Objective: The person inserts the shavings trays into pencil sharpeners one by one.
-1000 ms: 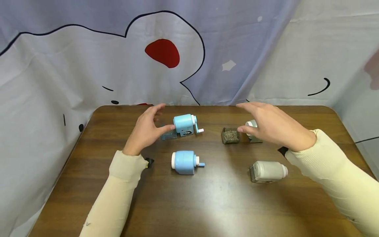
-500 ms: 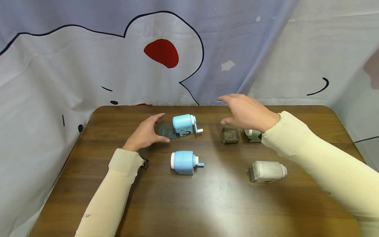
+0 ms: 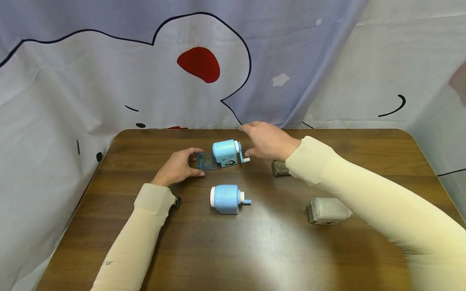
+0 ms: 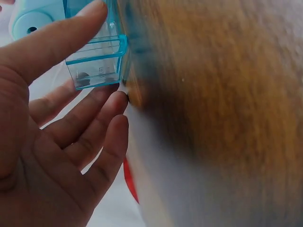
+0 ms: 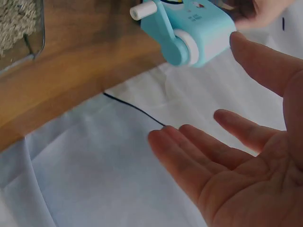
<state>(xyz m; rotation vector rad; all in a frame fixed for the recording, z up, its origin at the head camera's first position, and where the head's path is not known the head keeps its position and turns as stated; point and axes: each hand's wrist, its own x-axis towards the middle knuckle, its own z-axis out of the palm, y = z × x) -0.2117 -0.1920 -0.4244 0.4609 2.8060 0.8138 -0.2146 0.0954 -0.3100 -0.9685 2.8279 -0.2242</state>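
A light blue crank pencil sharpener (image 3: 224, 148) with a panda print stands near the table's far edge. At its left side is its see-through blue shavings drawer (image 3: 208, 162), apparently slid out. My left hand (image 3: 176, 167) is around the drawer's outer end, thumb on the near side and fingers on the far side; the left wrist view shows the thumb in front of the drawer (image 4: 97, 64), but firm contact cannot be made out. My right hand (image 3: 270, 140) reaches to the crank side with spread fingers. In the right wrist view its palm faces the sharpener (image 5: 208, 30), fingers holding nothing.
A second blue sharpener (image 3: 226, 199) lies in front of the first. A small container of shavings (image 3: 280, 168) is partly behind my right sleeve. A grey-white sharpener (image 3: 327, 211) sits at the right, under that forearm. A patterned curtain (image 3: 145, 81) hangs behind the table.
My right hand has swung left from beside the shavings container to the sharpener's crank. The left hand has lowered around the drawer. The right sleeve now hides the green-and-white object.
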